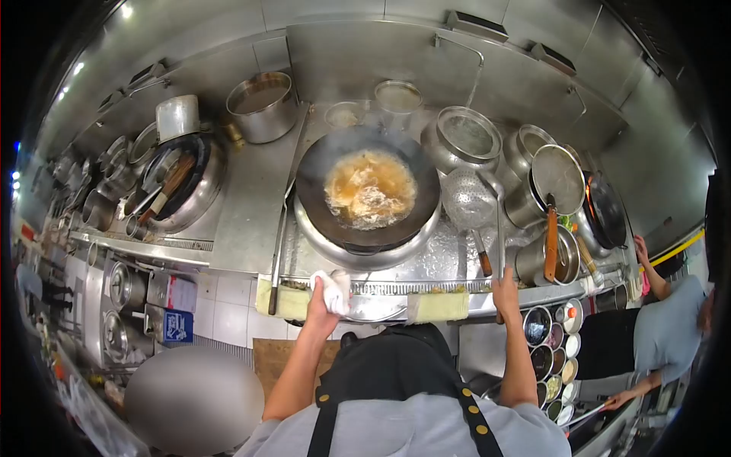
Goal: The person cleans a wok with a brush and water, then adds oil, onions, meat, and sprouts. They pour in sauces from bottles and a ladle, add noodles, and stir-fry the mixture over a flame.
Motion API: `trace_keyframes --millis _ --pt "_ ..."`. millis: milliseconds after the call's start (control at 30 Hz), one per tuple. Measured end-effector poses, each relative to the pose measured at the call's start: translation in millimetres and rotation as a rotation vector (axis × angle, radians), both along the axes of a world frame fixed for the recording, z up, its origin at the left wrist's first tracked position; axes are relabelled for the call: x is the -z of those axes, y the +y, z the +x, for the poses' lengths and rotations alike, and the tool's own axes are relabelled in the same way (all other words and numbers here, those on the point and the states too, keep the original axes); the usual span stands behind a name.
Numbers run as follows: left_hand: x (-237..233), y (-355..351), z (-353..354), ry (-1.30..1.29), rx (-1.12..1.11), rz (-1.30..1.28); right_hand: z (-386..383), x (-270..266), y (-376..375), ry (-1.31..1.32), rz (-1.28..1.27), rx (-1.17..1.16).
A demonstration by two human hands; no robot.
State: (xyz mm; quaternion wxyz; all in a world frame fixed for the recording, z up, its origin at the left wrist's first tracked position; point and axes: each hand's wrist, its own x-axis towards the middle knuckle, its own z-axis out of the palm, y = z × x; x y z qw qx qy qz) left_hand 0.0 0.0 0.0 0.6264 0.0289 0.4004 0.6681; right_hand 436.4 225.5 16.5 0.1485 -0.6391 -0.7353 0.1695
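Bubbling brownish liquid with pale food (371, 190) fills the middle of a dark wok (316, 183) on the round burner in front of me. My left hand (324, 303) is closed around a folded white cloth (335, 293) at the counter's front edge, below left of the wok. To the right, my right hand (505, 294) grips the handle end of a long metal utensil (500, 228), whose upper end reaches beside a perforated skimmer (466, 199). A second long-handled tool (282, 251) leans along the wok's left side.
Steel pots (261, 110) stand behind and left. A water-filled pot (467, 133) sits under a running tap at back right. Strainers, an orange-handled tool (550, 244) and condiment bowls (541, 358) are at right. A co-worker (666, 335) stands far right.
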Motion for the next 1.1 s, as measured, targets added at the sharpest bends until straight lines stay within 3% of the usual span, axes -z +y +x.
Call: trace_keyframes --millis 67,100,167,200,300,433,533,667,800,900,967,1033,1100 --pt "-2.9 26.9 21.3 -0.114 -0.062 0.047 23.3 -15.0 -10.1 0.031 0.362 -0.147" --pt "-11.0 -4.1 -38.4 -0.067 -0.053 -0.022 -43.3 -4.3 -61.0 0.078 0.295 -0.125" --pt "-16.7 31.9 -26.7 -0.099 -0.122 -0.102 -71.0 -72.6 -78.0 0.49 -0.317 -0.019" --pt "-23.7 53.1 -25.0 -0.097 -0.107 -0.123 -91.3 -92.2 -85.8 0.677 -0.366 0.008" --pt "-30.3 91.2 -15.9 -0.161 -0.115 -0.119 -123.0 -103.2 -101.7 0.826 -0.611 0.0" --pt "27.6 134.1 -13.8 0.065 -0.136 -0.065 -157.2 -101.2 -101.0 1.065 -0.815 -0.035" --pt "38.7 140.2 -19.1 0.209 -0.317 0.004 -176.1 -89.7 -94.1 1.055 -0.805 -0.062" --pt "3.1 127.9 -21.2 0.313 -0.235 -0.071 -184.6 -86.4 -78.0 0.979 -0.746 -0.13" --pt "52.4 135.5 -35.4 0.387 -0.186 0.013 -196.3 -82.7 -63.6 0.822 -0.672 -0.202" --pt "3.4 105.9 -27.5 0.232 -0.095 -0.137 -202.5 -80.1 -52.6 0.695 -0.615 -0.235" --pt "8.6 73.2 -30.8 0.276 0.015 -0.007 -206.8 -77.8 -43.8 0.634 -0.579 -0.239" --pt "-13.7 36.9 -24.8 0.231 -0.04 -0.082 -207.5 -71.7 -40.4 0.499 -0.451 -0.31" --pt "-9.8 2.8 -27.1 0.173 -0.097 -0.098 -208.3 -77.0 -43.8 0.464 -0.478 -0.319"
